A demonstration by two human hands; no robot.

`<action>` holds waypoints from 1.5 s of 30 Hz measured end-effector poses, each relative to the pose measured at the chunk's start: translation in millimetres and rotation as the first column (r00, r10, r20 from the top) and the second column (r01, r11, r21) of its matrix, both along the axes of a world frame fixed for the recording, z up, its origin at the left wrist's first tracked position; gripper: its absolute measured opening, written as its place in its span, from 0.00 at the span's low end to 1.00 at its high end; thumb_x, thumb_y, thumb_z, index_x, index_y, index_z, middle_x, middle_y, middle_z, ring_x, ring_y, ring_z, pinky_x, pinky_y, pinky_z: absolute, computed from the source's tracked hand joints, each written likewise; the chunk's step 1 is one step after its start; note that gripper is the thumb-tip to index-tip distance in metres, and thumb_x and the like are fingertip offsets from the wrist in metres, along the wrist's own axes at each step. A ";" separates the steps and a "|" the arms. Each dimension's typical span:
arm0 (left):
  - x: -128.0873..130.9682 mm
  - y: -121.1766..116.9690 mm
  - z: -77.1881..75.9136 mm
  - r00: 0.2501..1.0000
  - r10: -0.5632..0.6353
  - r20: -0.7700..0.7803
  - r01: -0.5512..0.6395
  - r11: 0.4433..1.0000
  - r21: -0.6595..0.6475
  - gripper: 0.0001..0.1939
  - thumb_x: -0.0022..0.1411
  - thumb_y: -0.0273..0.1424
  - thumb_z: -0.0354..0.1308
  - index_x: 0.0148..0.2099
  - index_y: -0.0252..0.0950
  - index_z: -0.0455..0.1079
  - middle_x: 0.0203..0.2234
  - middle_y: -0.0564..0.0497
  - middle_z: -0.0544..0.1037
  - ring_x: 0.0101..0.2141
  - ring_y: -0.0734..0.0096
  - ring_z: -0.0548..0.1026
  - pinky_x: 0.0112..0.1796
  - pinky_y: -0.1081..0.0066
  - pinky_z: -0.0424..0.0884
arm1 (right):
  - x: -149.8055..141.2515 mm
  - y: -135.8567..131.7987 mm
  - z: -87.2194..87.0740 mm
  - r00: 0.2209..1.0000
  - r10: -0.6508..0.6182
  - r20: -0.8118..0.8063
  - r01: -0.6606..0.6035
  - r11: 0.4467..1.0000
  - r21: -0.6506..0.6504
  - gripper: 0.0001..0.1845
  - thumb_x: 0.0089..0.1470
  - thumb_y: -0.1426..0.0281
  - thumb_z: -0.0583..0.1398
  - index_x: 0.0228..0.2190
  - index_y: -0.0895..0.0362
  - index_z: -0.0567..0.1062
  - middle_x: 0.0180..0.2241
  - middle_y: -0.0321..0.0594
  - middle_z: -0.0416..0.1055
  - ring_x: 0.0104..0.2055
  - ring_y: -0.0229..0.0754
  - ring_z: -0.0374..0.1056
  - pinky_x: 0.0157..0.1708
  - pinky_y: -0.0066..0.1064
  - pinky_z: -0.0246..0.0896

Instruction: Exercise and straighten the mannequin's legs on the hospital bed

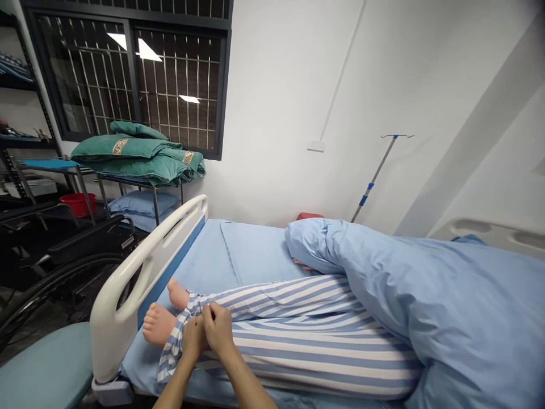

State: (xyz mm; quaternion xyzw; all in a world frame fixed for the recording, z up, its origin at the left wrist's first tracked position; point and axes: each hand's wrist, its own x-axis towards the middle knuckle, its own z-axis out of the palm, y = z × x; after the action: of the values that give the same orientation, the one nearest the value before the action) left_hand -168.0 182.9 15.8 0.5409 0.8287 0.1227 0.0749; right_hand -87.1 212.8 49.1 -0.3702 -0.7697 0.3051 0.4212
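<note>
A manikin lies on a hospital bed (238,250) in blue-and-white striped trousers (306,324), its bare feet (159,324) near the white footboard (140,267). A light blue quilt (426,295) covers its upper body. My left hand (193,338) and my right hand (219,329) are together at the near ankle. Both are closed, pinching the striped trouser cuff.
A wheelchair (63,261) stands left of the bed. Behind it a metal rack holds folded green blankets (140,153) and blue pillows (140,204), with a red basin (79,203) nearby. An IV pole (377,176) leans by the far wall. A teal seat (42,369) is at lower left.
</note>
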 end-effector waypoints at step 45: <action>25.7 22.0 -22.0 0.998 0.069 0.002 -0.069 0.993 0.097 0.17 0.64 0.29 0.42 0.47 0.35 0.70 0.36 0.42 0.78 0.36 0.60 0.75 0.34 0.68 0.65 | 34.6 21.9 -20.5 0.947 -0.167 0.273 0.185 0.982 -0.038 0.17 0.55 0.69 0.50 0.19 0.58 0.71 0.22 0.41 0.72 0.23 0.36 0.63 0.23 0.29 0.38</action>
State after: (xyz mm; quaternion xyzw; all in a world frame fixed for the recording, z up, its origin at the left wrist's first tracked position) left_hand -142.3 204.9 -6.2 0.5149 0.8401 0.1649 0.0438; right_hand -52.6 234.7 28.6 -0.4884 -0.7735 0.2375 0.3268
